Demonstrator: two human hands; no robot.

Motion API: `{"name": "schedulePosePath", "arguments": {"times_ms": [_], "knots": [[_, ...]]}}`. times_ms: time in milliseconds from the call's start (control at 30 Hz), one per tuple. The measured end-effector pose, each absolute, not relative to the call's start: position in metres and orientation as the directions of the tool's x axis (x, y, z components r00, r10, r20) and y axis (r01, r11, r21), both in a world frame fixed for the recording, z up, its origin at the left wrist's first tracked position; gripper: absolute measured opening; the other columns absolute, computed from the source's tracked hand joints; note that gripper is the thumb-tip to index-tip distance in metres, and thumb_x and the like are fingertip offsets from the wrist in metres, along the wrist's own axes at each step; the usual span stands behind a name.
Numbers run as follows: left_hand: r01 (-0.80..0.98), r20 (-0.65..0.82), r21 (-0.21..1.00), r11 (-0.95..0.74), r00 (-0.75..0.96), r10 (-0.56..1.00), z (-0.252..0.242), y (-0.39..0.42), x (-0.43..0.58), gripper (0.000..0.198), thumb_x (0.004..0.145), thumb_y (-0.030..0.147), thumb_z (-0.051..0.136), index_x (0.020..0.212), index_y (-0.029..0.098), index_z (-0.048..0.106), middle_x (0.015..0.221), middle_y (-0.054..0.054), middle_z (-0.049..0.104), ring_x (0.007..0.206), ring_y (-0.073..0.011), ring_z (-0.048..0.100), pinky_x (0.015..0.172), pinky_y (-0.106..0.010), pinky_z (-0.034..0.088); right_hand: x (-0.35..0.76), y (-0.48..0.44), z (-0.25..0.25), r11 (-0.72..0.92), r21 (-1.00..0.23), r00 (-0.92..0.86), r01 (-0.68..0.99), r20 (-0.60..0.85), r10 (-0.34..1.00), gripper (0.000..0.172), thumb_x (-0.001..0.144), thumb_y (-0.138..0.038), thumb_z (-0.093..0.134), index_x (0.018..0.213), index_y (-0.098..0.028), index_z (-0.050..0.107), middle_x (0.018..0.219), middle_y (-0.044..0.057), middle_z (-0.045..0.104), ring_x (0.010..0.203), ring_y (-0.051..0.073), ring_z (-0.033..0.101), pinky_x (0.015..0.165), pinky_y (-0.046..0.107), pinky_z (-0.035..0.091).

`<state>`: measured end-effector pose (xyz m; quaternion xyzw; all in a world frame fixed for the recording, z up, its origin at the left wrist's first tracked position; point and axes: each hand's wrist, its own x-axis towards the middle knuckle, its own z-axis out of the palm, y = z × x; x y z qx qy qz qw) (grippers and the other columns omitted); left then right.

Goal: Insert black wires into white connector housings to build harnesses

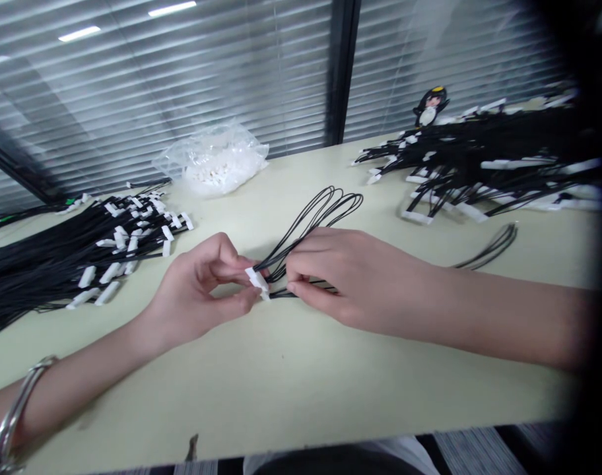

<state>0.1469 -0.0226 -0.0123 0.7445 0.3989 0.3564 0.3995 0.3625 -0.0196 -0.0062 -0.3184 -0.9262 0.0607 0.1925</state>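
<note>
My left hand [202, 290] pinches a small white plastic connector [257, 280] between thumb and fingers at the table's centre. My right hand [350, 277] is closed on a thin bundle of black wires [315, 214] right beside that connector. The wires loop away from both hands toward the window and trail off to the right under my forearm. A metal bracelet [14, 415] sits on my left wrist.
A large pile of black wires with white connectors [83, 254] lies at the left. Another tangled pile [479, 158] lies at the back right, with a small penguin figure [430, 105] behind it. A clear plastic bag of white parts [214, 161] sits by the window blinds. The pale table edge [331, 439] is near me.
</note>
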Motion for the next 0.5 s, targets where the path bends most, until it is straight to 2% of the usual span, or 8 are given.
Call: {"name": "schedulePosePath", "arguments": {"times_ms": [67, 167, 267, 367, 433, 500], "knots": [[0.303, 0.206, 0.885, -0.354, 0.426, 0.881, -0.012, -0.023, 0.147, 0.026, 0.073, 0.002, 0.064, 0.077, 0.020, 0.046, 0.081, 0.001, 0.073, 0.077, -0.0135, 0.070, 0.077, -0.026, 0.055, 0.362, -0.020, -0.005, 0.805, -0.205, -0.749, 0.556, 0.295, 0.593, 0.022, 0.088, -0.019, 0.043, 0.072, -0.014, 0.058, 0.071, 0.002, 0.057, 0.072, 0.014, 0.050, 0.068, 0.029, 0.033], [0.288, 0.194, 0.895, -0.340, 0.435, 0.879, -0.011, -0.023, 0.147, 0.025, 0.074, 0.002, 0.064, 0.077, 0.020, 0.047, 0.081, 0.002, 0.073, 0.079, -0.0130, 0.069, 0.078, -0.027, 0.054, 0.362, -0.020, -0.006, 0.854, -0.076, -0.809, 0.514, 0.287, 0.513, 0.017, 0.084, -0.014, 0.047, 0.072, -0.014, 0.058, 0.069, 0.002, 0.057, 0.073, 0.016, 0.049, 0.070, 0.031, 0.033], [0.263, 0.193, 0.905, -0.335, 0.448, 0.873, -0.013, -0.021, 0.145, 0.023, 0.076, 0.001, 0.063, 0.078, 0.019, 0.048, 0.082, 0.002, 0.073, 0.079, -0.0116, 0.069, 0.078, -0.025, 0.054, 0.362, -0.023, -0.009, 0.878, 0.074, -0.835, 0.472, 0.359, 0.418, 0.012, 0.081, -0.011, 0.049, 0.072, -0.015, 0.055, 0.071, 0.000, 0.057, 0.070, 0.016, 0.048, 0.067, 0.032, 0.031], [0.228, 0.254, 0.890, -0.394, 0.469, 0.846, -0.017, -0.017, 0.142, 0.024, 0.073, 0.000, 0.065, 0.078, 0.019, 0.051, 0.083, 0.003, 0.073, 0.077, -0.0093, 0.069, 0.075, -0.019, 0.054, 0.363, -0.025, -0.013, 0.866, 0.173, -0.823, 0.468, 0.441, 0.357, 0.010, 0.079, -0.009, 0.051, 0.072, -0.016, 0.052, 0.072, -0.001, 0.056, 0.068, 0.015, 0.048, 0.065, 0.031, 0.031], [0.213, 0.295, 0.874, -0.436, 0.480, 0.826, -0.020, -0.015, 0.140, 0.025, 0.071, -0.001, 0.067, 0.078, 0.019, 0.054, 0.083, 0.004, 0.074, 0.076, -0.0083, 0.069, 0.073, -0.015, 0.054, 0.364, -0.027, -0.016, 0.856, 0.206, -0.818, 0.474, 0.464, 0.341, 0.008, 0.079, -0.008, 0.052, 0.075, -0.016, 0.052, 0.073, -0.001, 0.056, 0.068, 0.015, 0.048, 0.063, 0.030, 0.032], [0.207, 0.307, 0.869, -0.448, 0.485, 0.819, -0.021, -0.013, 0.139, 0.025, 0.070, -0.002, 0.067, 0.079, 0.019, 0.056, 0.083, 0.004, 0.074, 0.077, -0.0079, 0.070, 0.073, -0.014, 0.055, 0.364, -0.028, -0.017, 0.845, 0.180, -0.804, 0.503, 0.456, 0.382, 0.007, 0.079, -0.009, 0.052, 0.080, -0.016, 0.053, 0.073, -0.001, 0.056, 0.065, 0.014, 0.049, 0.059, 0.029, 0.031]]}}
